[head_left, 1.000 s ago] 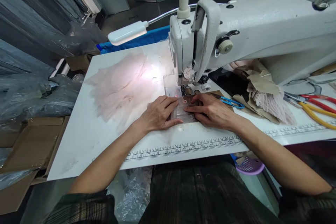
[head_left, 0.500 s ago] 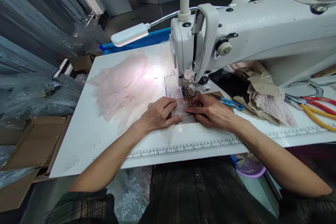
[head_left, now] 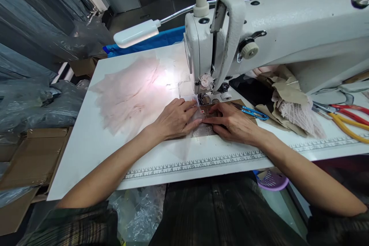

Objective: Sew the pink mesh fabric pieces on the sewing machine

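Beneath my left hand [head_left: 178,117] lies pale pink sheer fabric [head_left: 186,146], close to the presser foot [head_left: 201,99] of the white sewing machine [head_left: 198,50]. That hand is laid flat, fingers stretched out. My right hand [head_left: 232,123] comes from the other side over a brown plate [head_left: 206,131], its fingers partly curled and closed at the fabric's edge. Right index finger and left thumb nearly meet; how much fabric is pinched is hidden. Blue thread snips [head_left: 253,113] lie just beyond my right hand.
A heap of pink tulle [head_left: 127,92] spreads left under a lamp [head_left: 137,34]. Right of the needle lie fabric scraps [head_left: 291,96], red-handled pliers [head_left: 350,110] and yellow-handled scissors [head_left: 350,128]. A printed ruler [head_left: 187,167] follows the table's front edge. Cardboard boxes [head_left: 34,157] stand left.
My left hand has slid slightly right and forward, its thumb closer to my right index finger. My right hand stays almost in place. The view has shifted a little.
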{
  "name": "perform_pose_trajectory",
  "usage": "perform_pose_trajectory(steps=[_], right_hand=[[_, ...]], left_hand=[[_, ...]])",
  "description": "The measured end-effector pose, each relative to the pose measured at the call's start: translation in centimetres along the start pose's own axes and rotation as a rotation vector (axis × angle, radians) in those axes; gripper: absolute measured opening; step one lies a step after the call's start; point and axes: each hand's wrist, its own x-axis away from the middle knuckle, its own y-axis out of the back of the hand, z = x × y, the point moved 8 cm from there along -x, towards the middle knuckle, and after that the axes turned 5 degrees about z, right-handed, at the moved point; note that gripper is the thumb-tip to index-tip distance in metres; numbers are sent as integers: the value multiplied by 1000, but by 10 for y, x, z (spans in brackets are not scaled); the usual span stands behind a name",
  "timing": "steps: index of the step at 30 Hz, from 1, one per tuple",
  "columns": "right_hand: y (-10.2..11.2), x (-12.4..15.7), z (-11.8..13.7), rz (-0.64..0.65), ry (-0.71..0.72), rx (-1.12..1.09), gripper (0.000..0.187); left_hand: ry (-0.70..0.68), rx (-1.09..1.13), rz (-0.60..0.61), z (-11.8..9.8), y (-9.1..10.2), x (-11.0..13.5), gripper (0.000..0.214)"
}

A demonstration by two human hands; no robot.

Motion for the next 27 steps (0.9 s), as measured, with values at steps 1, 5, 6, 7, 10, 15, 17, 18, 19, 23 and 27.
perform_pose_trajectory(steps=[1, 5, 6, 7, 10, 15, 17, 18, 19, 23, 27], right_hand=[[0, 0, -1, 4, -10, -8, 35], [0, -1, -3, -13, -43, -35, 35], [0, -2, -4, -20, -50, -37, 34], [1, -2, -4, -27, -58, -37, 34], [1, -4, -7, -52, -94, -28, 33], [1, -6, -9, -63, -126, -17, 32], [1, -6, -10, -63, -132, -17, 32], [1, -6, -10, -62, -134, -18, 32], [0, -6, -10, -60, -135, -20, 32], [0, -5, -9, -57, -137, -24, 33], [-2, -5, -10, -47, -143, -23, 33]], left_hand=[[-12, -15, 18, 1, 0, -2, 46], [-47, -54, 55, 8, -3, -7, 45], [-55, -48, 57, 10, -5, -8, 45], [-60, -38, 56, 12, -6, -9, 45], [-53, -6, 49, 19, -8, -10, 46], [-42, 30, 28, 24, -10, -9, 48], [-42, 51, 11, 26, -11, -9, 48], [-42, 63, 2, 27, -12, -8, 47], [-40, 75, -7, 27, -12, -8, 47], [-27, 117, -25, 29, -15, -7, 46], [-9, 110, -22, 28, -13, -7, 45]])
